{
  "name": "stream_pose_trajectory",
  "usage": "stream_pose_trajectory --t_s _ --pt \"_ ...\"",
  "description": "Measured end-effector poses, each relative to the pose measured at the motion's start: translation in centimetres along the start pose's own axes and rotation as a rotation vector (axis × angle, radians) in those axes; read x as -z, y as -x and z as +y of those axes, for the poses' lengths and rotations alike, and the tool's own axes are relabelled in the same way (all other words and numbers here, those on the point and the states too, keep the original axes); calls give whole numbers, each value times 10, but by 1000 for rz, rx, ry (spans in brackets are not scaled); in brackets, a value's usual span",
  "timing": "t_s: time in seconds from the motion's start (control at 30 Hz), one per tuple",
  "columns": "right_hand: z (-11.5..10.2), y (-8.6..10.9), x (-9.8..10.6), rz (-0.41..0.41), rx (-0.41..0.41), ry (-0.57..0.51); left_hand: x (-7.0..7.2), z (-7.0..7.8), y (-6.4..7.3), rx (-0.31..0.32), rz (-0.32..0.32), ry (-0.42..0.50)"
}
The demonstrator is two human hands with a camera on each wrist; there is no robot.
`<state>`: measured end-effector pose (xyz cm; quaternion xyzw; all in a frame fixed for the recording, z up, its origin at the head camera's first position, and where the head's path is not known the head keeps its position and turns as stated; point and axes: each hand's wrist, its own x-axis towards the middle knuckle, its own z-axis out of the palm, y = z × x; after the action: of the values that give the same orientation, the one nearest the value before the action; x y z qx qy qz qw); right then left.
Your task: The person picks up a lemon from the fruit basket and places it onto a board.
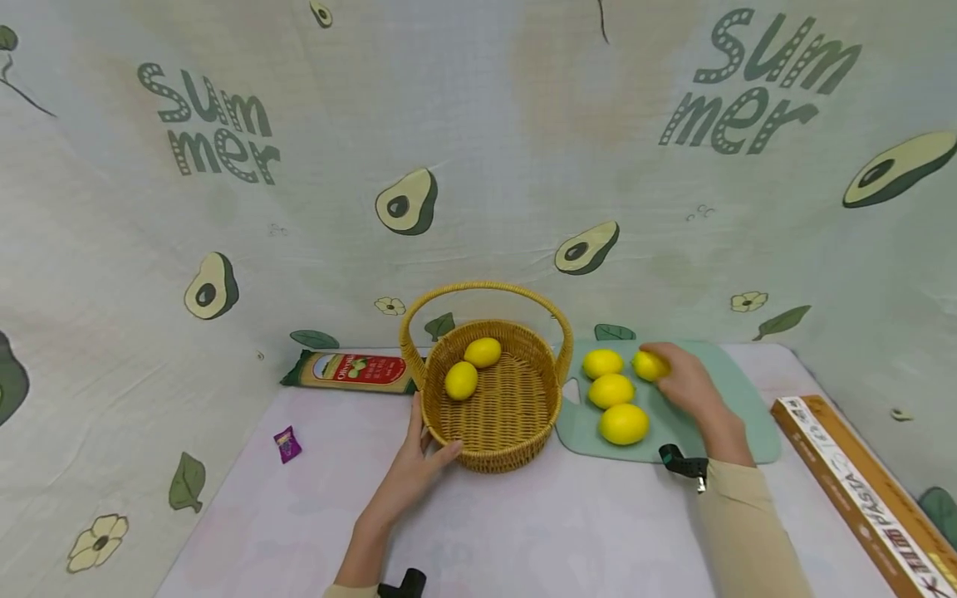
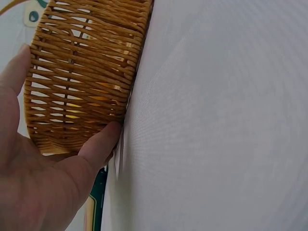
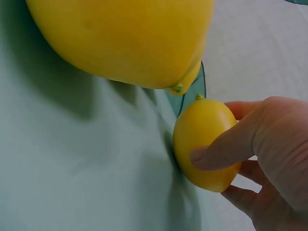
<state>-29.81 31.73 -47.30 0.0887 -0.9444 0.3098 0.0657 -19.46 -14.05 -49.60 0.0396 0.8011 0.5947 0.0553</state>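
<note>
A yellow wicker basket with a tall hoop handle stands in the middle of the table, with two lemons inside at its left. My left hand holds the basket's near left side, thumb and fingers spread around its woven wall. Over at the right, my right hand pinches a lemon between thumb and fingers, close over the pale green cutting board. Three more lemons lie in a row on that board, left of the hand.
Behind the basket's left side lies an olive-labelled pasta packet. A small purple wrapped sweet is on the table's left. Along the right edge runs a long pasta box. A printed cloth hangs behind the table.
</note>
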Motion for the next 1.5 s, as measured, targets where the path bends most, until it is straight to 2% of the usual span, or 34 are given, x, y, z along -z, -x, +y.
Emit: stream_pose_trajectory --t_s 0.37,0.9,1.07,1.27,1.5 --pt "-2 1 7 35 8 -37 0 2 -1 -16 -5 3" --pt "-14 6 20 64 5 -10 -1 2 -2 -24 -8 21" --pt "-34 18 22 69 -9 -25 1 0 2 -10 -2 1" --pt "-74 24 29 58 6 -42 2 1 0 -39 -5 -18" --pt "-105 32 16 -5 68 -42 2 1 0 -30 -15 -5"
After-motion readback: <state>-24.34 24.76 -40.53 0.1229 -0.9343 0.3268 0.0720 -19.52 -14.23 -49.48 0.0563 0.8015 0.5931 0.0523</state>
